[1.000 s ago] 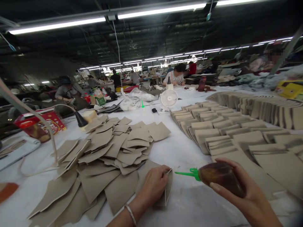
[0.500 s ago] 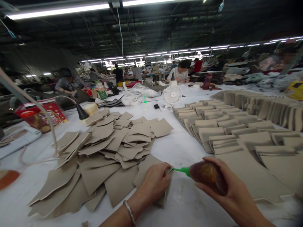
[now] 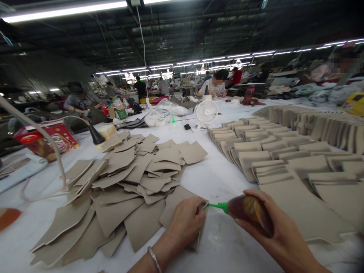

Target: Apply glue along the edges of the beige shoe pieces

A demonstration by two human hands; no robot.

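A loose heap of flat, matte beige cut pieces [image 3: 133,182] is spread at left; one folded piece [image 3: 199,227] is pinched by the left hand [image 3: 186,222], and a soft amber-filled bottle [image 3: 248,212] with green nozzle is gripped by the right hand [image 3: 273,231], near centre

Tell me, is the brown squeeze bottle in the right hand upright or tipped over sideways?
Tipped sideways. The bottle lies nearly level in the right hand, its green nozzle pointing left at the beige piece under the left hand.
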